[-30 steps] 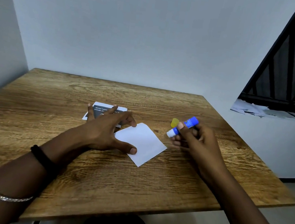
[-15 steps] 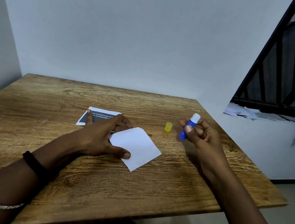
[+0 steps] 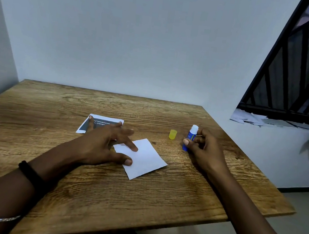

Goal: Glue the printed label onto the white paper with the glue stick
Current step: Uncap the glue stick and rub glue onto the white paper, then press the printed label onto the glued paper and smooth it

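Note:
A small white paper lies turned like a diamond near the middle of the wooden table. My left hand rests spread over its left corner, thumb and forefinger pressing on it, the other fingers reaching onto the printed label, a dark sheet with white text and border behind the hand. My right hand holds the blue glue stick upright, its white tip up and uncapped. The yellow cap stands on the table between the paper and the glue stick.
White walls close the table in at the back and left. To the right, past the table's edge, a ledge holds loose paper scraps under a black window grille. The table's near edge runs just above my forearms.
My right hand has turned the glue stick from lying slanted, tip down-left, to upright with the tip up. The yellow cap stays where it was. My left forefinger has moved onto the paper.

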